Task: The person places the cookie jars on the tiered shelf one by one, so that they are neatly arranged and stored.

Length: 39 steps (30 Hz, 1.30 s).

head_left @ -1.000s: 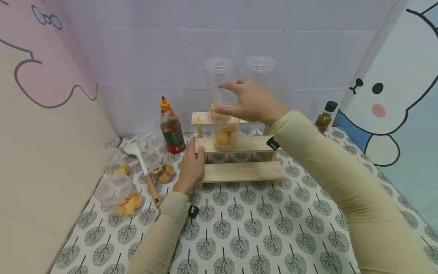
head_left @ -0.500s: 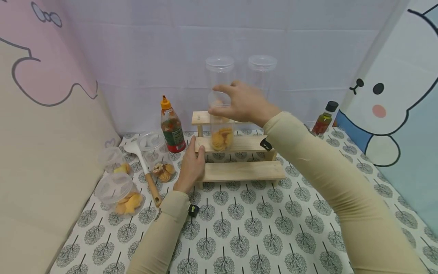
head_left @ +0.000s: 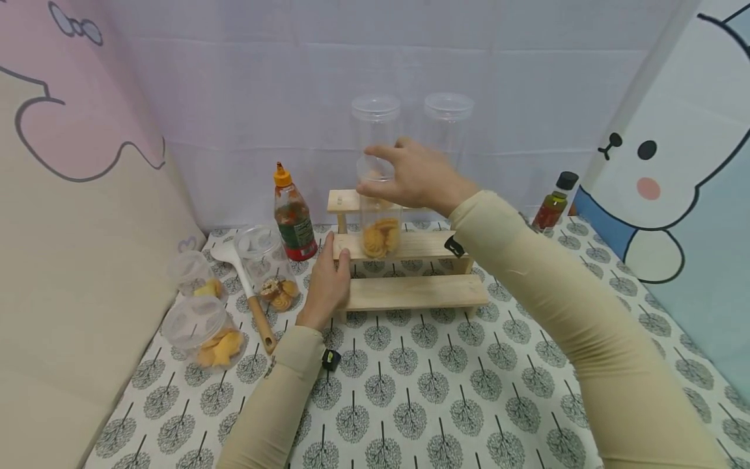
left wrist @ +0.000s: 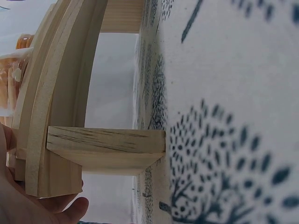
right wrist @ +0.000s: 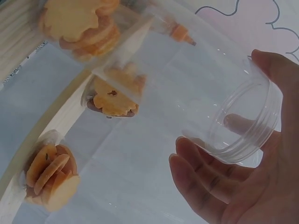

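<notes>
My right hand (head_left: pixel 418 176) grips a tall clear jar (head_left: pixel 379 212) near its lid, thumb on one side and fingers on the other. The jar is upright at the left part of the middle shelf, with cookies (head_left: pixel 380 239) at its bottom. In the right wrist view, the jar's lid end (right wrist: pixel 245 121) lies within the curve of the fingers. My left hand (head_left: pixel 325 286) holds the left end of a three-step wooden rack (head_left: pixel 416 293); the left wrist view has fingers and thumb around the shelf end (left wrist: pixel 60 182). Two similar jars stand on the top step, including the right one (head_left: pixel 448 124).
Left of the rack stand a sauce bottle (head_left: pixel 295 218), a cookie jar (head_left: pixel 266 267), a white spoon with wooden handle (head_left: pixel 258 312), and two shorter jars, the nearer one (head_left: pixel 202 332) holding cookies. A small dark-capped bottle (head_left: pixel 552 203) stands at the back right.
The right hand has shifted the jar a little left along the middle shelf, then stayed still over the last half second. The left hand has kept its place on the rack.
</notes>
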### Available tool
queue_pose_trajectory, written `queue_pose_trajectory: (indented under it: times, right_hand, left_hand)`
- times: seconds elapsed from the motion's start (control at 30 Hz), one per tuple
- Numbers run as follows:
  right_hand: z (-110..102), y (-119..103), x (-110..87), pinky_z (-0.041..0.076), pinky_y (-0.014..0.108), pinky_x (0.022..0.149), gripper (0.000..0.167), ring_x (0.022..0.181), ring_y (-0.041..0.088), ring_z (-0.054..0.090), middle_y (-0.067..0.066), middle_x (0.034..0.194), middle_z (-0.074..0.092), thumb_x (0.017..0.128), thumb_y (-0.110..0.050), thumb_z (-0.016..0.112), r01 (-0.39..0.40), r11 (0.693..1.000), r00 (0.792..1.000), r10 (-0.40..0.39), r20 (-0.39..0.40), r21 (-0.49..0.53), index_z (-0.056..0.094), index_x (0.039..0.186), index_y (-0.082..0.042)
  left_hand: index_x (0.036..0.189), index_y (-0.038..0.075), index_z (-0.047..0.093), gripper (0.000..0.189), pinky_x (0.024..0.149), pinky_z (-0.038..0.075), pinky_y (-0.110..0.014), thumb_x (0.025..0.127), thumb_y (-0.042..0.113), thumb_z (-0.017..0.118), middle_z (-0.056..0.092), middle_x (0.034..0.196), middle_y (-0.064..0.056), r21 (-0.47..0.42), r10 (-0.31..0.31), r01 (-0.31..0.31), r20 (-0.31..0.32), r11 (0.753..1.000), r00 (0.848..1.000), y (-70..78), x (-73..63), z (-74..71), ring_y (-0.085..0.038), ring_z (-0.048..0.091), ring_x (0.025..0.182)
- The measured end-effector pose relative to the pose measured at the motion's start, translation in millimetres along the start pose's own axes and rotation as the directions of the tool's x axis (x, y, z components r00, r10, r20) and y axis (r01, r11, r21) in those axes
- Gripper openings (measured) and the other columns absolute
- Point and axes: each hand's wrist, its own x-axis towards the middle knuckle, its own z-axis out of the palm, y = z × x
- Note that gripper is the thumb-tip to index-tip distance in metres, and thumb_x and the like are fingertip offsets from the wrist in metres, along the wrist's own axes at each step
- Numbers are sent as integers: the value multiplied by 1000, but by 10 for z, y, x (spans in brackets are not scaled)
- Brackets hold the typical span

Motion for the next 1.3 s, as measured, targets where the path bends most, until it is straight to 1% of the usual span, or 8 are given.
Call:
queue_pose_trajectory:
  times: [0.33,0.6,0.73,0.9,1.0,1.07,1.2,1.3]
  right_hand:
    - [21,8,-14,53,54,86,82,107,37,58,21,143,45,88,-74,52,0,1000,1000,0,4,-13,35,156,-31]
    - [11,2,-89,54,55,85,90,102,39,61,21,149,39,87,-82,41,-21,1000,999,21,32,-2,20,160,-35]
    - [-46,71,-254,52,59,89,84,110,39,61,18,155,33,90,-79,35,-39,997,999,40,-5,60,14,160,-37]
    - [-79,317,-510,50,57,91,73,115,34,58,16,153,39,98,-69,34,-50,989,992,65,-109,138,24,159,-31]
    - [-20,531,-679,49,55,88,69,114,32,57,15,143,50,101,-63,36,-70,981,976,104,-191,178,32,158,-25]
    - [58,690,-795,49,54,88,66,112,32,58,16,136,55,102,-60,36,-97,974,958,147,-248,207,35,156,-23]
    - [311,1017,-1005,49,56,90,60,109,36,59,19,131,59,103,-53,39,-155,932,900,270,-343,327,39,154,-22]
    - [571,1230,-1132,49,59,91,60,109,39,60,22,130,59,103,-52,40,-210,895,862,359,-357,394,40,154,-20]
  left_hand:
    - [161,13,15,65,120,27,-49,107,44,32,27,162,-14,-7,2,-2,4,1000,1000,-2,4,11,-33,30,147]
    - [161,14,15,65,120,26,-48,106,44,32,27,162,-14,-1,0,0,-1,1000,1000,-10,-4,4,-33,29,147]
    - [161,13,15,65,120,26,-49,107,44,32,28,162,-15,1,-4,4,-2,1000,1000,5,-12,-6,-35,30,147]
    - [161,13,17,64,120,27,-49,107,42,34,29,161,-15,-4,-9,8,-10,1000,1000,17,-6,-18,-34,31,146]
    - [161,12,17,64,120,27,-48,107,42,34,29,162,-15,-6,-11,11,-8,1000,1000,11,1,-23,-33,31,146]
    - [161,12,16,64,120,26,-48,107,42,33,28,162,-14,-5,-10,10,-4,1000,1000,6,4,-28,-33,30,147]
    - [161,13,16,64,120,27,-47,107,42,33,28,162,-14,-1,-19,19,-10,1000,1000,-4,0,-47,-33,31,147]
    - [161,14,16,63,120,27,-47,107,42,32,28,162,-14,7,-32,32,-11,999,999,-11,-3,-60,-32,31,147]
